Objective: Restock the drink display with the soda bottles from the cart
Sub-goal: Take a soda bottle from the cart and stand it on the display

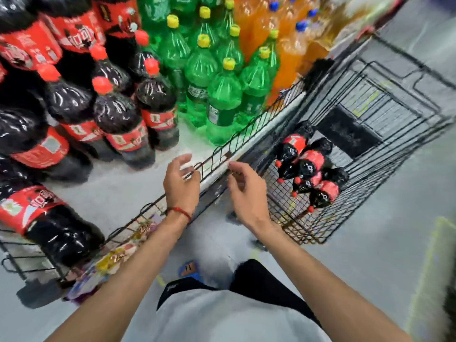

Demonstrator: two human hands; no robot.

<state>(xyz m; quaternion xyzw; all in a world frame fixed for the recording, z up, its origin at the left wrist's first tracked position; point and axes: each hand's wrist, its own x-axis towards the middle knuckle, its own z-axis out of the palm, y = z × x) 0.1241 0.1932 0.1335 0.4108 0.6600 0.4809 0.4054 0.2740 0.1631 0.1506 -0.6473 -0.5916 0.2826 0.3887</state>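
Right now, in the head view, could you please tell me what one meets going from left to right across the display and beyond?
cola bottles → green bottles → orange bottles → cart

Red-capped cola bottles (307,166) lie heaped inside the black wire cart (286,206). The stocked drink display (128,193) stands beside the cart.

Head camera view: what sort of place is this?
Probably a supermarket or shop aisle: a display packed with large cola bottles, green bottles and orange bottles, plus a wire cart holding small cola bottles.
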